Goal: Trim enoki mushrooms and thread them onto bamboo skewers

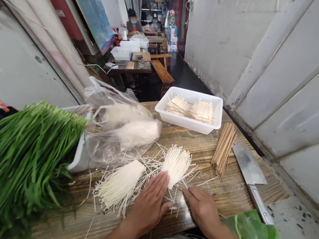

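Note:
My left hand point(149, 202) lies flat with fingers stretched out, its fingertips pressing on a bunch of white enoki mushrooms point(176, 163). To the right of that bunch, my right hand point(202, 207) is closed in a pinch on a bamboo skewer point(178, 187), of which only a short thin length shows at the bunch's lower end. A second enoki bunch point(120, 182) rests left of my left hand, cut end toward the upper right. Loose mushroom strands are scattered between the bunches and around them.
A white tray point(186, 122) holds skewered enoki at the table's far edge. Bamboo skewers point(223, 149) and a cleaver point(248, 164) lie on the right. Plastic-bagged enoki point(135, 131) and leafy green chives point(26, 153) fill the left. A green bin point(262, 236) stands below. A person sits far back.

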### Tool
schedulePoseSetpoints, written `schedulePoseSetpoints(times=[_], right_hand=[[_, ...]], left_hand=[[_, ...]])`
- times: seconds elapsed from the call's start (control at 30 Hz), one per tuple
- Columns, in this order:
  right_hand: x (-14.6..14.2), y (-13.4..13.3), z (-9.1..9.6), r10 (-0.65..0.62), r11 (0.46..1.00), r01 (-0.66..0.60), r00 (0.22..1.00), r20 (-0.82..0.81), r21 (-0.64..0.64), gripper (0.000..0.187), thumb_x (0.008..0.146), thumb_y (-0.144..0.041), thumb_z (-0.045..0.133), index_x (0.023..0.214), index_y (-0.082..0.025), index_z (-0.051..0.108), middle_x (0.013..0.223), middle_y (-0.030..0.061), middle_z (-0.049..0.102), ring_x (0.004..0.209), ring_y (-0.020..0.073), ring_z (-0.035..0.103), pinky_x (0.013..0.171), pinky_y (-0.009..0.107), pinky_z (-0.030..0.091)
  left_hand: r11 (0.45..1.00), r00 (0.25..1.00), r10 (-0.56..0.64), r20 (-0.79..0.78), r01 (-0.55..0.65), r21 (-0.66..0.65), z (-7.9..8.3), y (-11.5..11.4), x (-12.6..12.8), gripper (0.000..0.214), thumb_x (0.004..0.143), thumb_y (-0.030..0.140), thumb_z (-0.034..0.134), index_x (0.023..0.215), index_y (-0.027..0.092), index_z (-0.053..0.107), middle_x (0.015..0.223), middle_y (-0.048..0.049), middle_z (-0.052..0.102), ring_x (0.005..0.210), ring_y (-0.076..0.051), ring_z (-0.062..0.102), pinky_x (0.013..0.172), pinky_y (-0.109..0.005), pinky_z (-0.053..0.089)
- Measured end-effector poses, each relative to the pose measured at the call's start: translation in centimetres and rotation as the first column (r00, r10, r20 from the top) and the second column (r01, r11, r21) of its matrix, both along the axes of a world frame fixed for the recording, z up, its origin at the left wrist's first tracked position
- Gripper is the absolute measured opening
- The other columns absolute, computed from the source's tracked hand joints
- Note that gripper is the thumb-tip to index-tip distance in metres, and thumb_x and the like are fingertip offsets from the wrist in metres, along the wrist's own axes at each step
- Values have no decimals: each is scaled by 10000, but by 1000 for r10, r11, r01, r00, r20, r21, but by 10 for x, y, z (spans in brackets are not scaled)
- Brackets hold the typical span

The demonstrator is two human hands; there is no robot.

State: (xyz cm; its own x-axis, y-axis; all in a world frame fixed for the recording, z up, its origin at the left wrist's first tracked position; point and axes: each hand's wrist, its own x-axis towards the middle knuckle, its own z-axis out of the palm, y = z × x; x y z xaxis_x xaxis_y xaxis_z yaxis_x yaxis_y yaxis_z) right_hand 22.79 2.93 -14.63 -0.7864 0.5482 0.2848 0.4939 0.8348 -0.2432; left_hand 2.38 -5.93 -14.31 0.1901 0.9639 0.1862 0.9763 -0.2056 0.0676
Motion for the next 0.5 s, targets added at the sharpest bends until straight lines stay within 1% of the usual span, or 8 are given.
schedulePoseSetpoints(times=[0.17, 0.33, 0.5], right_hand=[[-1, 2, 0, 60, 997, -59, 998, 23, -45, 222, 891, -126, 493, 1077, -139, 615, 793, 49, 599, 739, 170, 531, 663, 273, 435], [-5, 2, 4, 84, 996, -84, 996, 17, -16, 220, 890, -108, 472, 1062, -125, 608, 786, 56, 604, 725, 172, 533, 657, 275, 441], [-15, 3, 5, 101, 995, -101, 995, -9, 0, 219, 885, -92, 455, 1045, -111, 603, 787, 65, 610, 725, 176, 534, 666, 273, 445]], left_hand=[[1000, 1000, -15, 14, 15, 2, 0, 1, 0, 659, 921, 408, 376, 1452, 75, 174, 1498, -154, 299, 1403, -241, 202, 1121, -416, 275], [1000, 998, -20, 51, 20, 8, -1, 1, 0, 655, 919, 392, 386, 1454, 85, 166, 1501, -151, 292, 1403, -244, 193, 1111, -422, 298], [1000, 999, -22, 31, 22, 3, 0, 1, 0, 649, 921, 397, 381, 1446, 69, 189, 1502, -164, 282, 1404, -251, 179, 1111, -419, 300]])
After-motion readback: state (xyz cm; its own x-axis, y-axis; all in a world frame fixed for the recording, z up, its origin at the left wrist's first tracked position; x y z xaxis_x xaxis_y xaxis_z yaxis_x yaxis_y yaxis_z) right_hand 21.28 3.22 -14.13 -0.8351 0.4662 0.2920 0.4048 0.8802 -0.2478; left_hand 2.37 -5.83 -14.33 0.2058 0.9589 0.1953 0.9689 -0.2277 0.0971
